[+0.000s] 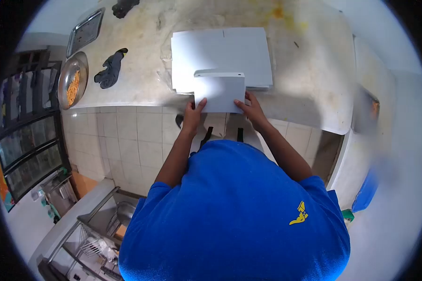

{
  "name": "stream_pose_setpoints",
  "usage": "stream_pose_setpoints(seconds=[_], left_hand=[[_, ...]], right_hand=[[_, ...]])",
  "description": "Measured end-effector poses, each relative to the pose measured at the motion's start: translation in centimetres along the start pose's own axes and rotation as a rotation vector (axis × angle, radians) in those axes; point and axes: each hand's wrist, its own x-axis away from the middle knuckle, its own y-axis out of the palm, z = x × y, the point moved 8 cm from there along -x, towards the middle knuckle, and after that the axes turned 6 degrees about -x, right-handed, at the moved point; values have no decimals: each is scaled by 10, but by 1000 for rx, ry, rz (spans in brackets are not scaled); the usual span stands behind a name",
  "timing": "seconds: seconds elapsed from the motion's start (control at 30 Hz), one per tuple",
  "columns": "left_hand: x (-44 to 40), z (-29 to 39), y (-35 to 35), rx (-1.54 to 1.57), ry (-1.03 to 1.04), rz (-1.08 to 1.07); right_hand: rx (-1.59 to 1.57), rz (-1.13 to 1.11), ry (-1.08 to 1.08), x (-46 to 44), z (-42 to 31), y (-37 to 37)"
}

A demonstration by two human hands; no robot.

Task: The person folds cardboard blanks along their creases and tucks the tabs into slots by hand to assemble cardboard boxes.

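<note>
A white flat box-like piece [219, 93], with a narrow raised rim along its far edge, is held level at the table's front edge. My left hand [193, 114] grips its left side near the lower corner, thumb on top. On the right side, my right hand [252, 110] holds it the same way, fingers partly hidden underneath. Beyond it, and partly covered by it, lies a stack of large white sheets [220, 51] on the stained table [314, 70]. Clear plastic shows around the stack's edges.
Left on the table are a dark glove [110, 70], a metal bowl [64, 89] with orange-brown pieces, a metal tray [84, 33] and another dark item [124, 7]. A wire rack [91, 243] stands lower left; a blue object [365, 191] is at right.
</note>
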Motion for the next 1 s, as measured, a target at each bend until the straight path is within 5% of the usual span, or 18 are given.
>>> stream_pose_setpoints(seconds=[0.23, 0.63, 0.77, 0.83, 0.93, 1.0], left_hand=[[33, 18, -104, 183, 310, 118], [77, -57, -354, 747, 186, 368], [79, -52, -387, 777, 205, 387], [76, -40, -395, 773, 269, 375], [87, 5, -403, 390, 616, 350], [77, 9, -406, 370, 550, 247]], right_hand=[[-119, -69, 62, 54, -51, 98], [-258, -182, 159, 35, -19, 374], [-70, -294, 194, 34, -31, 408], [-224, -409, 283, 42, -32, 426], [-321, -748, 429, 59, -33, 451], [-113, -689, 356, 63, -41, 446]])
